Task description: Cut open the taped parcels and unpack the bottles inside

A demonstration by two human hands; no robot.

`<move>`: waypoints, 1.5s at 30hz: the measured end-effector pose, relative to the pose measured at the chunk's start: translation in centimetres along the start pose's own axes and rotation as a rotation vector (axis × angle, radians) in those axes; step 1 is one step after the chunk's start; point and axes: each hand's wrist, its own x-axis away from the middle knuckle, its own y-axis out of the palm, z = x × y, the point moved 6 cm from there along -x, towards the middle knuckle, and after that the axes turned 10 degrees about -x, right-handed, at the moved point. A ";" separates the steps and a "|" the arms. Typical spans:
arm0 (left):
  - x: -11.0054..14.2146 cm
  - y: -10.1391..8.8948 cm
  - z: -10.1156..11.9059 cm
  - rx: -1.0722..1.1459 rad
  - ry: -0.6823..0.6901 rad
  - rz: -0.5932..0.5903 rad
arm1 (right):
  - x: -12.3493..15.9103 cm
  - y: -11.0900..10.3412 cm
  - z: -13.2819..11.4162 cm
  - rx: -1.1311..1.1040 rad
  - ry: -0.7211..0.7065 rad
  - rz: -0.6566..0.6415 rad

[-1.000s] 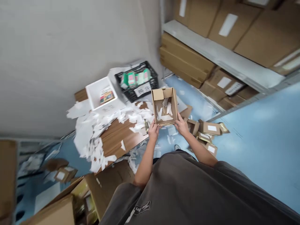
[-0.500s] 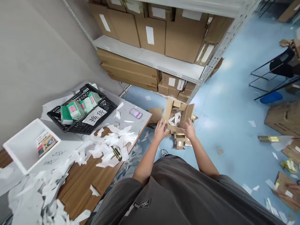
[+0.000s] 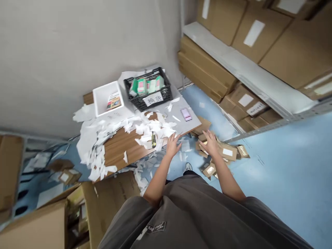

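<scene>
My left hand (image 3: 172, 146) is over the front edge of the table (image 3: 116, 148), fingers spread and nothing in it. Close to it lie torn white paper scraps (image 3: 166, 128) and a yellow and black box cutter (image 3: 153, 139). My right hand (image 3: 209, 144), also empty with fingers apart, is above a pile of cardboard boxes (image 3: 228, 151) on the floor. Further back on the table stands a black plastic basket (image 3: 137, 102) holding green and white small boxes (image 3: 142, 85). Left of it is a white bin (image 3: 97, 100) with a printed packet (image 3: 113, 101) inside.
A metal shelf (image 3: 241, 74) with large cartons (image 3: 259, 33) runs along the right. At the lower left stands a big open carton (image 3: 38, 224) with packages inside. More paper scraps litter the floor under the table edge. A blurred-out flat item (image 3: 186, 114) lies at the table's right corner.
The open cardboard box that both hands held has been let go, and boxes now lie below the right hand. My view has turned left toward the table.
</scene>
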 end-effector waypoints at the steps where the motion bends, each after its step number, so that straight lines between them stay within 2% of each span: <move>1: 1.2 -1.2 -1.7 -0.019 -0.049 0.022 | -0.9 1.4 -2.0 -0.001 -0.052 -0.048; 4: 5.8 -4.6 -6.9 -0.064 -0.217 0.079 | -2.6 5.9 -8.4 -0.010 -0.199 -0.183; 6: 9.8 -6.9 -10.6 -0.081 -0.339 0.115 | -2.9 9.5 -12.9 -0.020 -0.294 -0.262; 9: 17.4 -10.6 -16.2 -0.098 -0.509 0.183 | -2.2 15.6 -20.5 -0.033 -0.455 -0.373; 12: 26.7 -14.0 -21.5 -0.121 -0.685 0.246 | 0.2 22.5 -29.1 -0.033 -0.622 -0.482; 16: 40.7 -17.4 -27.0 -0.132 -0.955 0.291 | 6.1 31.5 -41.1 -0.037 -0.854 -0.632; 20: 54.6 -19.3 -30.3 -0.123 -1.201 0.336 | 14.4 39.5 -52.3 -0.101 -1.061 -0.781; 24: 66.6 -20.3 -31.9 -0.117 -1.418 0.373 | 23.2 45.7 -61.8 -0.149 -1.232 -0.907; 27: 73.5 -21.0 -33.4 -0.115 -1.561 0.390 | 28.4 48.9 -67.7 -0.157 -1.337 -0.972; 29: 76.7 -21.7 -35.3 -0.101 -1.626 0.380 | 30.7 50.7 -71.0 -0.157 -1.393 -1.002; 32: 79.6 -23.2 -40.0 -0.077 -1.673 0.346 | 32.5 53.1 -75.1 -0.147 -1.440 -1.024; 37: 81.4 -25.5 -50.3 -0.072 -1.741 0.274 | 33.3 58.0 -80.0 -0.112 -1.461 -1.077; 40: 81.3 -26.0 -54.9 -0.085 -1.759 0.247 | 33.3 61.6 -82.5 -0.096 -1.462 -1.165; 42: 80.8 -25.8 -56.3 -0.096 -1.780 0.246 | 33.2 64.1 -84.1 -0.091 -1.464 -1.228; 45: 79.3 -25.0 -55.8 -0.151 -1.814 0.236 | 33.4 67.3 -86.6 -0.090 -1.485 -1.291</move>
